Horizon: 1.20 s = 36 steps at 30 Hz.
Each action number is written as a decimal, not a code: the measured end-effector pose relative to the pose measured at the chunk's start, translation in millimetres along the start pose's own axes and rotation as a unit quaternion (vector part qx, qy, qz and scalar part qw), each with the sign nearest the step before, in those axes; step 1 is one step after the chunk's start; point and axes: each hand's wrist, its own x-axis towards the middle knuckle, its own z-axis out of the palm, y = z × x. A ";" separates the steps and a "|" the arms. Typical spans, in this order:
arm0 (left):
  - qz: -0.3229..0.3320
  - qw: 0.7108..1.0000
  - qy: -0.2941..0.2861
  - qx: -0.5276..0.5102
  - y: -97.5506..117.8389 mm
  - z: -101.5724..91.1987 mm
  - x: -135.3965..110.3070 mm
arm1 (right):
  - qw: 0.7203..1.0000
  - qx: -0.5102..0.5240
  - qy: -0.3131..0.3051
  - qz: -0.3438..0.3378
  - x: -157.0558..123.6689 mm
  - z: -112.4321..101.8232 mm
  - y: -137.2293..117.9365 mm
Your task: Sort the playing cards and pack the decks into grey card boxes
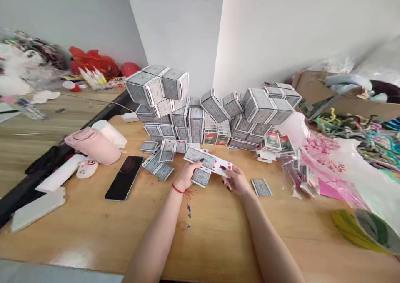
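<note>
Card boxes (212, 112) are towering along the back of the counter (215, 241) — the left hand (187, 175) and right hand (236, 181) are pinching a loose spread of playing cards (208, 163) just above it, probably light, stiff and slippery — safest taken by the edges.

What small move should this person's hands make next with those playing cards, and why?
I'd suggest squaring the fanned playing cards into one neat pack. They look spread out between the left hand and the right hand, with grey backs and red-marked faces both showing, so a loose edge could slip. The stacked card boxes behind them look far tidier.
</note>
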 end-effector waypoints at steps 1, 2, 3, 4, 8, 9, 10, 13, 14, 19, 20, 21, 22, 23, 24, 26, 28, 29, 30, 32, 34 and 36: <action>0.009 0.999 -0.041 -0.023 4.4 -0.3 -1.8 | 1.000 -0.007 -0.007 0.021 -1.2 1.0 0.9; 0.017 0.996 -0.074 -0.045 8.5 -0.6 -3.4 | 0.999 -0.014 -0.015 0.042 -2.3 1.8 1.4; 0.023 0.993 -0.100 -0.065 12.0 -0.9 -5.0 | 0.998 -0.022 -0.025 0.062 -3.4 2.5 1.4; 0.029 0.988 -0.120 -0.089 14.7 -1.3 -6.3 | 0.996 -0.031 -0.037 0.081 -4.6 2.9 0.7; 0.031 0.979 -0.117 -0.167 16.7 -1.5 -6.9 | 0.980 -0.068 -0.109 0.149 -9.6 4.4 -7.3; 0.028 0.979 -0.100 -0.173 15.7 -0.9 -6.1 | 0.974 -0.075 -0.137 0.165 -10.8 5.4 -9.1; 0.025 0.981 -0.083 -0.175 14.7 0.0 -5.2 | 0.965 -0.078 -0.167 0.184 -11.8 6.7 -10.3; 0.028 0.983 -0.059 -0.173 13.4 4.6 -3.9 | 0.945 -0.062 -0.231 0.225 -12.8 12.2 -8.4; 0.033 0.982 -0.055 -0.175 14.0 6.2 -4.1 | 0.943 -0.052 -0.237 0.229 -12.4 14.5 -6.0; 0.067 0.974 -0.041 -0.213 20.2 10.3 -5.1 | 0.966 -0.039 -0.177 0.186 -8.5 27.6 10.7; 0.070 0.972 -0.042 -0.221 21.3 10.0 -4.4 | 0.970 -0.044 -0.161 0.178 -8.2 30.9 13.5; 0.072 0.970 -0.044 -0.227 22.1 9.3 -3.6 | 0.974 -0.045 -0.140 0.171 -8.1 34.3 15.7; 0.073 0.970 -0.044 -0.230 22.6 8.6 -2.6 | 0.977 -0.048 -0.121 0.170 -8.2 37.8 17.4; 0.072 0.969 -0.045 -0.230 22.9 7.8 -1.5 | 0.980 -0.049 -0.099 0.165 -8.5 41.2 18.4; 0.070 0.970 -0.045 -0.230 22.9 7.0 -0.6 | 0.981 -0.051 -0.083 0.165 -8.7 44.4 18.9; 0.071 0.969 -0.050 -0.230 22.4 5.8 0.8 | 0.981 -0.056 -0.063 0.175 -9.2 49.5 18.6; 0.076 0.968 -0.059 -0.231 21.5 4.9 1.6 | 0.979 -0.065 -0.049 0.188 -9.4 52.7 17.6; 0.078 0.968 -0.064 -0.232 21.0 4.6 1.7 | 0.978 -0.069 -0.042 0.192 -9.4 53.7 17.0; 0.081 0.967 -0.068 -0.231 20.5 4.3 1.8 | 0.978 -0.072 -0.036 0.193 -9.4 54.4 16.5; 0.080 0.968 -0.074 -0.228 19.5 4.0 2.0 | 0.978 -0.074 -0.029 0.193 -9.5 55.3 15.4; 0.074 0.969 -0.079 -0.222 18.2 4.3 2.2 | 0.978 -0.076 -0.029 0.194 -9.8 55.8 14.6; 0.057 0.971 -0.088 -0.216 16.0 5.5 2.4 | 0.977 -0.080 -0.029 0.195 -10.2 56.1 14.2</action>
